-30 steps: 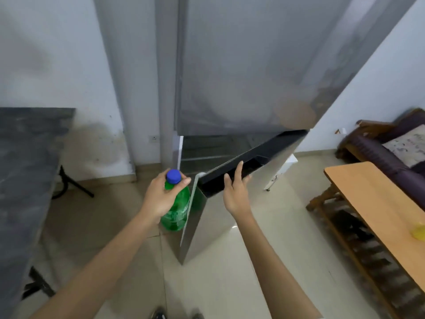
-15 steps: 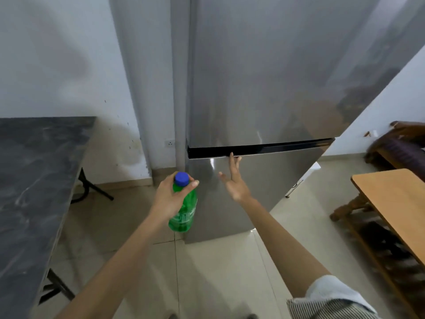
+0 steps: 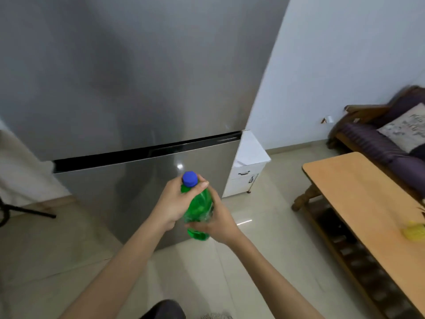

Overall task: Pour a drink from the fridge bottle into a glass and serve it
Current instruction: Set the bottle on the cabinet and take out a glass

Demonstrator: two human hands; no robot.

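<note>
Room: pale tiled floor (image 3: 69, 261), white wall (image 3: 345, 54) at right, dark couch (image 3: 377, 143) with a printed cushion (image 3: 404, 127) in the far right corner.
Fridge (image 3: 138, 77): tall, brushed steel, both doors shut, black seam between upper and lower door; stands straight ahead, just behind the hands.
Cabinet (image 3: 248, 171): small, white, with drawer handles, tucked against the fridge's right side.
Counter (image 3: 358, 203): light wooden top at right, slatted shelf beneath; yellow object (image 3: 414, 231) near its right edge, too blurred to identify.
Bottle (image 3: 199, 208): green plastic, blue cap (image 3: 190, 178) screwed on, tilted slightly with cap toward the fridge; held in mid-air in front of the lower fridge door, well apart from the counter. Contents: green tint throughout, liquid level not clear.
Left hand (image 3: 174, 203): fingers curled tight around the neck and shoulder of the bottle, thumb lying just under the cap.
Right hand (image 3: 218, 219): fingers wrapped under and around the lower body of the bottle, cupping it from the right side.
Lower edge: dark trouser leg (image 3: 165, 309) and a strip of striped cloth (image 3: 213, 316).
</note>
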